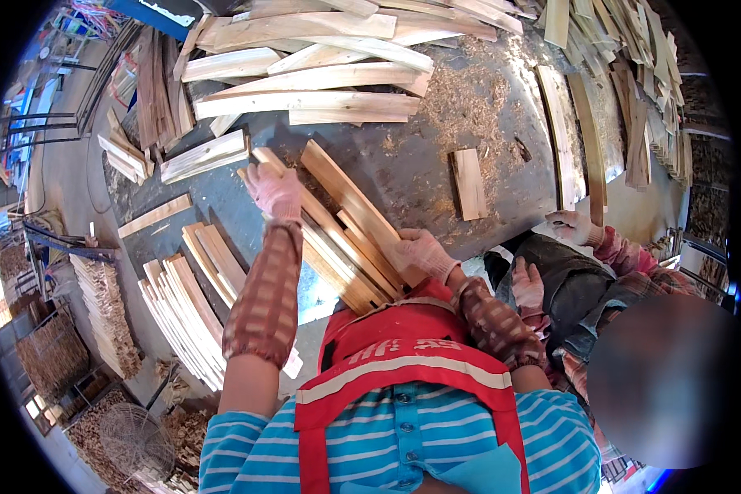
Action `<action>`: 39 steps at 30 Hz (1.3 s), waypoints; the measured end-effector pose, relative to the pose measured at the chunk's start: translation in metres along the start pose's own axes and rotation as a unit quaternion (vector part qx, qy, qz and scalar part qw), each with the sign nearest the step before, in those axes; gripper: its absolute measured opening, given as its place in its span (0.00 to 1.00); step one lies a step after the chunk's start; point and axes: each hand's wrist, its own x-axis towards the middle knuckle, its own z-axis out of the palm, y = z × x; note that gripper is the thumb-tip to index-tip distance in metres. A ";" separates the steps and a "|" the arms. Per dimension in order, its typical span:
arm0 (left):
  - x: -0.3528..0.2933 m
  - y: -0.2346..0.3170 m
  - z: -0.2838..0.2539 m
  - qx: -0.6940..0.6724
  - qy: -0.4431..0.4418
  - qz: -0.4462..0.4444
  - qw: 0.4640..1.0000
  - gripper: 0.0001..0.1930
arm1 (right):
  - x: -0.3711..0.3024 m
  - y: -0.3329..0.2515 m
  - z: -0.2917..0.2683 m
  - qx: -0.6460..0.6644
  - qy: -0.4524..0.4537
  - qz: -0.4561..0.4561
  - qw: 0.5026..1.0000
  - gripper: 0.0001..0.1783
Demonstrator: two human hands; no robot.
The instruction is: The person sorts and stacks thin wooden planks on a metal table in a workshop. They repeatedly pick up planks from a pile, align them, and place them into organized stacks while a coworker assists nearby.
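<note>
Both my hands wear pinkish work gloves. My left hand is closed at the far end of several narrow wooden slats, which slope from there toward my red apron. Closed round the near end of a wider wooden board is my right hand; the board's far end points away to the left, apart from the slats. Near ends of the slats lie against the apron. The fingers' undersides are hidden.
Long boards lie heaped across the table, with wood shavings beside them. A short board lies to the right. Slats are stacked at left. A co-worker's gloved hands are close on my right.
</note>
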 end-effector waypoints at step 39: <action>-0.138 -0.077 -0.089 -0.741 -0.108 -0.212 0.628 0.24 | -0.032 -0.052 0.092 -0.131 0.016 -0.214 0.968 0.31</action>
